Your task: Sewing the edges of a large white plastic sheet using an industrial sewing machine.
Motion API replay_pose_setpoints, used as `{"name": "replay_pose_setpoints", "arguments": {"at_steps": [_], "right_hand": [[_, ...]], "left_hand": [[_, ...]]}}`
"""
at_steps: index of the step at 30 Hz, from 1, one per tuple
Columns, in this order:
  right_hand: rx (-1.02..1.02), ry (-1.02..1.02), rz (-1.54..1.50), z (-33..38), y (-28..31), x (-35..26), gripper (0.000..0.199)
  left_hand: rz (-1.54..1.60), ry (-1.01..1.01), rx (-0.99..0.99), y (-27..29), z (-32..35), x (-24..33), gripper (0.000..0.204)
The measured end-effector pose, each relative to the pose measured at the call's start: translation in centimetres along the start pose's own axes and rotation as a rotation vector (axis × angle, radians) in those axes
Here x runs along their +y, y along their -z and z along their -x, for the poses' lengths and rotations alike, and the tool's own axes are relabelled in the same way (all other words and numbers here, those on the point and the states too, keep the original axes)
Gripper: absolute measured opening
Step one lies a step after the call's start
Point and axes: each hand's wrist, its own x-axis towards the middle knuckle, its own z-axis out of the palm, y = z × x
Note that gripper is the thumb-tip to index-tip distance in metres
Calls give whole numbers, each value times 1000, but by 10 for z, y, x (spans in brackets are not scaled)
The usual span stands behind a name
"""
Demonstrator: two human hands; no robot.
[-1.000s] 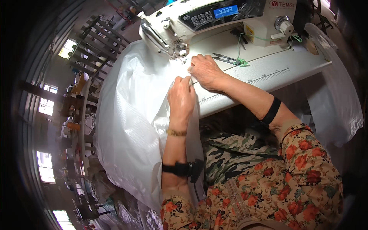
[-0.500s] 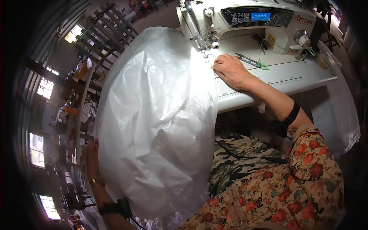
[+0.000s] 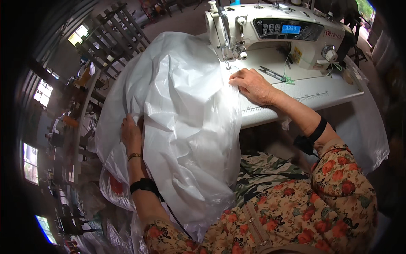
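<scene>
A large white woven-plastic sheet (image 3: 177, 106), glossy and crumpled, hangs in a big bulge from the bed of the sewing machine (image 3: 287, 34). On the machine bed my right hand (image 3: 253, 86) pinches the sheet's edge, thumb and fingertips together, just in front of the presser foot and needle (image 3: 228, 65). My left hand (image 3: 132, 131) is out at the sheet's left side with its fingers curled on a fold of the plastic; the fingertips are partly lost in the fold. Clear thin film shows along the sheet's right edge.
Thread snips (image 3: 272, 74) and a tuft of green thread (image 3: 289, 79) lie on the machine bed, right of my right hand. More translucent plastic (image 3: 372, 127) hangs off the table's right end. At the far left stand a metal rack (image 3: 108, 38) and cluttered benches.
My left hand has come up and inward from the sheet's lower left edge onto its side, bunching a fold. My right hand still pinches by the needle. The view has shifted slightly.
</scene>
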Motion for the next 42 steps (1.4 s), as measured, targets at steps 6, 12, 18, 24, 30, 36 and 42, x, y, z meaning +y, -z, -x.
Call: {"name": "replay_pose_setpoints", "arguments": {"at_steps": [6, 12, 18, 24, 30, 36, 42], "right_hand": [[-13, 50, 39, -19, -6, 2, 13], [-50, 299, 287, -17, 8, 62, 15], [-199, 227, 338, -34, 11, 62, 19], [-39, 130, 341, -12, -2, 8, 16], [132, 298, -72, 55, -25, -112, 51], [-19, 218, -149, 18, -69, -159, 57], [95, 248, -283, 9, -63, -151, 36]], "left_hand": [[60, -71, -21, -20, 26, -46, 37], [244, -177, -27, -23, 153, -143, 35], [247, -2, -324, 17, 328, -79, 33], [295, 202, -573, 59, 324, -93, 31], [929, 159, -208, 180, 264, 22, 34], [1097, -667, -840, 204, 290, 157, 46], [540, -365, -468, 91, 319, 175, 65]]}}
